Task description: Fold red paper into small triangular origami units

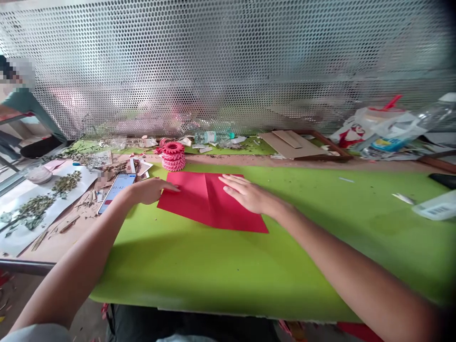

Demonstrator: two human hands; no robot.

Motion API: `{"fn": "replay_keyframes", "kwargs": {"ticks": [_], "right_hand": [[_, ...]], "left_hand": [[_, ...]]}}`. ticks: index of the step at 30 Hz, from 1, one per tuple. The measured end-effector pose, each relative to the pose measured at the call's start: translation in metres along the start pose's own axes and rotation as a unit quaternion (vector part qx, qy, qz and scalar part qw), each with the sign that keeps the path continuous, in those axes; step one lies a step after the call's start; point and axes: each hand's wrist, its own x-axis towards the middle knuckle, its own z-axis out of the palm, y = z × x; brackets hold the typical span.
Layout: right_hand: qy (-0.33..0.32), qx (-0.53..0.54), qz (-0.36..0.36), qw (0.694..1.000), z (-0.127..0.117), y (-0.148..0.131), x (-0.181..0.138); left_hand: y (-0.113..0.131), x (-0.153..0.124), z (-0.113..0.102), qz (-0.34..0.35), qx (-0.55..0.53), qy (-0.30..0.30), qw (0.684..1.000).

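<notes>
A sheet of red paper (192, 204) with a crease down its middle lies on the green table cover. At its left edge is my left hand (149, 190), one finger stretched out over the paper and the other fingers partly hidden. My right hand (245, 194) rests flat on the right half of the sheet, fingers extended. Just behind the paper stands a stack of red-and-pink paper rings with jagged edges (173, 156). A phone with a lit screen (117, 190) lies to the left of my left hand, partly behind the forearm.
Dried plants (37, 206) lie on a white sheet at the left. A perforated metal screen (221, 61) backs the table, with a small bottle (210, 137) and brown boards (292, 144) before it. A large clear bottle (409, 126) stands right. Another person (32, 109) sits far left.
</notes>
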Motion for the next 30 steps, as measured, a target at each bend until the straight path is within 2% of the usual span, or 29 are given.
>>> {"fn": "replay_keyframes", "kwargs": {"ticks": [3,6,9,11,13,14,17,20,25,30], "right_hand": [[-0.029,-0.002,0.020,0.999,0.005,-0.002,0.001],[-0.029,-0.005,0.014,0.999,0.003,-0.005,-0.001],[-0.021,-0.006,0.001,1.000,0.001,-0.007,-0.002],[-0.013,-0.009,-0.006,1.000,-0.001,-0.009,-0.003],[-0.005,-0.011,-0.006,1.000,-0.001,-0.012,-0.003],[-0.001,-0.009,-0.007,1.000,0.000,-0.013,-0.003],[0.008,0.011,-0.018,1.000,0.005,-0.015,-0.001],[-0.005,0.025,-0.031,0.999,0.012,-0.017,0.003],[-0.061,0.018,-0.049,0.997,0.022,-0.017,0.010],[-0.068,0.019,-0.050,0.996,0.024,-0.015,0.012]], "left_hand": [[-0.013,-0.007,-0.007,-0.018,0.003,0.003,1.000],[-0.016,-0.009,-0.013,-0.025,-0.054,0.004,0.998],[0.000,0.000,-0.010,0.002,-0.176,0.010,0.984],[0.018,0.012,0.000,0.047,-0.234,0.029,0.971],[0.038,0.026,0.015,0.004,-0.167,0.112,0.980],[0.047,0.032,0.022,-0.022,-0.120,0.132,0.984],[0.064,0.044,0.039,-0.064,-0.034,0.101,0.992],[0.068,0.044,0.046,-0.073,-0.021,0.066,0.995],[0.065,0.040,0.048,-0.054,-0.015,0.091,0.994],[0.059,0.040,0.048,-0.036,-0.018,0.096,0.995]]}}
